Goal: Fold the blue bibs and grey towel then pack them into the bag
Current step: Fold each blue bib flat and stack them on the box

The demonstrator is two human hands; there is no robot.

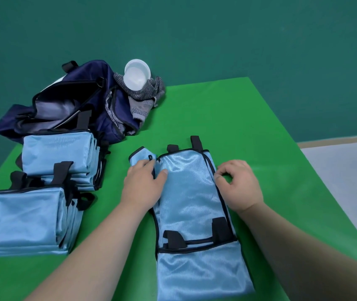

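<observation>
Left hand (144, 184) grips blue bib (191, 205); right hand (239, 184) pinches its edge.

No legible text anywhere, apparently.

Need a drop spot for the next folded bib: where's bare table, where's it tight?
Free: right strip of the table, between the bib and the right edge; also the far patch between grey towel and bib. Crowded: left side, with bag and two bib stacks.
</observation>
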